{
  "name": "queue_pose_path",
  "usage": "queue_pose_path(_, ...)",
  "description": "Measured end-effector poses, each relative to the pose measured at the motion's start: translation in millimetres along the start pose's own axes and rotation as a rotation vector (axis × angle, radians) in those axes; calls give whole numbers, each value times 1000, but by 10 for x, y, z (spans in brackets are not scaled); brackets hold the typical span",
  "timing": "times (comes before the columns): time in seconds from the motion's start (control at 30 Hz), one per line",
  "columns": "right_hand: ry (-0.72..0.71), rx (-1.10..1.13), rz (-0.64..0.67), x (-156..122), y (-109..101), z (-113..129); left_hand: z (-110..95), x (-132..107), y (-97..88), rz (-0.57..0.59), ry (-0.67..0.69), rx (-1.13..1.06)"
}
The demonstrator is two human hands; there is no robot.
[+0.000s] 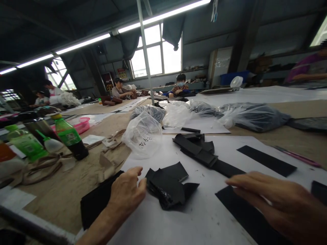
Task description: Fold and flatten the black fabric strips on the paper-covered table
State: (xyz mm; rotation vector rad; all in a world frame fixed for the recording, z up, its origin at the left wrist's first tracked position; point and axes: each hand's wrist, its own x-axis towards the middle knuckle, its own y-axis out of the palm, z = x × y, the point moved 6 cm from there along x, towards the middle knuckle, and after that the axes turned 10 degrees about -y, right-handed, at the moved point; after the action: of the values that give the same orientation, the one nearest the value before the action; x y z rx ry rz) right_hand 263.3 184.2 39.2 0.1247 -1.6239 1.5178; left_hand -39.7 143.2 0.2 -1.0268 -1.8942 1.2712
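Note:
My left hand (125,194) rests on the white sheet (178,221), fingers curled, thumb touching a crumpled pile of black pieces (168,185); I cannot see anything gripped in it. Under its wrist lies a black flat piece (95,202). My right hand (283,204) lies flat with fingers stretched out over a long black strip (240,214). A stack of black strips (201,153) lies further back in the middle, and a single black strip (267,160) lies to the right.
Clear plastic bags (143,134) and bags of dark goods (255,117) lie behind. Green bottles (70,137) and a glue bottle (51,144) stand at left among brown scraps. A pink pen (298,156) lies at right. Other people sit at far tables.

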Motion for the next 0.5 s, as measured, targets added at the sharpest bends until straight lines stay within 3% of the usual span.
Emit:
queue_pose_path(0.13,-83,70,360,679,766,333,-79,235,88,147,-42,130)
queue_pose_path(0.27,-174,68,458,1032,1350,493,-73,332,228,269,-68,186)
queue_pose_path(0.37,-234,58,518,1102,1608,602,-57,371,288,313,-76,176)
queue_pose_path(0.5,-269,4,532,1120,1683,682,-38,408,328,346,-81,134)
